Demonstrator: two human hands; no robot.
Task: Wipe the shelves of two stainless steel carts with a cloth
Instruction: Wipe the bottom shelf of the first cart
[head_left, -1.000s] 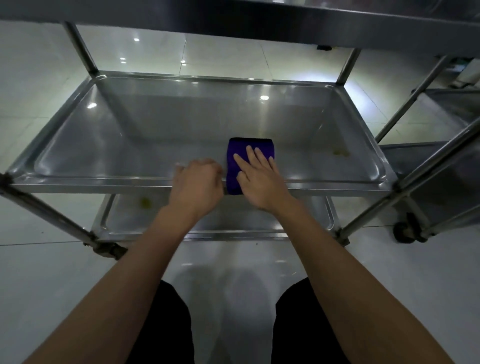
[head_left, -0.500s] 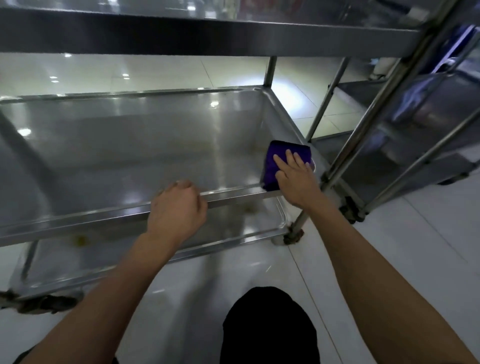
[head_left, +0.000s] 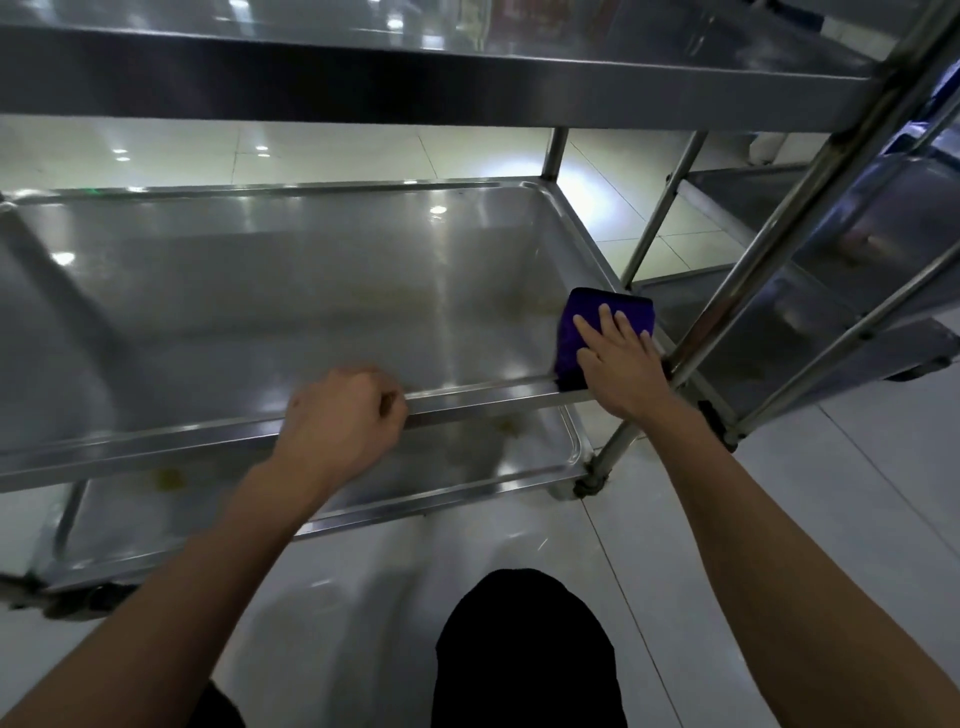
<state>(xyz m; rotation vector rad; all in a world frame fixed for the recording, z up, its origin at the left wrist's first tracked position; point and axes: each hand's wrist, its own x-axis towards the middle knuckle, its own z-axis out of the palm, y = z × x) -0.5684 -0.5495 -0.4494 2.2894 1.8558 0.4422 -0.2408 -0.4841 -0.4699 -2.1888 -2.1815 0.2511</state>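
Right hand (head_left: 621, 364) lies flat, fingers straight and spread, pressing a folded purple cloth (head_left: 592, 332) down onto the middle shelf (head_left: 291, 322) of the near stainless steel cart (head_left: 415, 88). That cloth sits in the shelf's near right corner, its right edge against the raised side wall and its near end touching the front rim (head_left: 483, 397); the fingertips reach toward the cloth's far edge, which stays uncovered.

Left hand (head_left: 343, 415) is curled over the same front rim, well to the left of the cloth, knuckles up, gripping the rim's edge. Both bare forearms stretch back from the shelf toward the camera.

Faint yellowish smears show on the shelf surface just beyond and left of the cloth. Below the cloth's shelf, the bottom shelf (head_left: 519, 457) of the cart carries small yellow-brown spots. Above it, the top shelf's dark front edge crosses the whole view. Just right of the cloth, a slanted steel upright (head_left: 769, 249) rises past the hand, and beyond it stands a second stainless steel cart (head_left: 857, 270) with its own trays. Pale glossy floor tiles (head_left: 831, 519) lie under everything, with a dark-clothed knee (head_left: 524, 649) near the camera, below the cloth.
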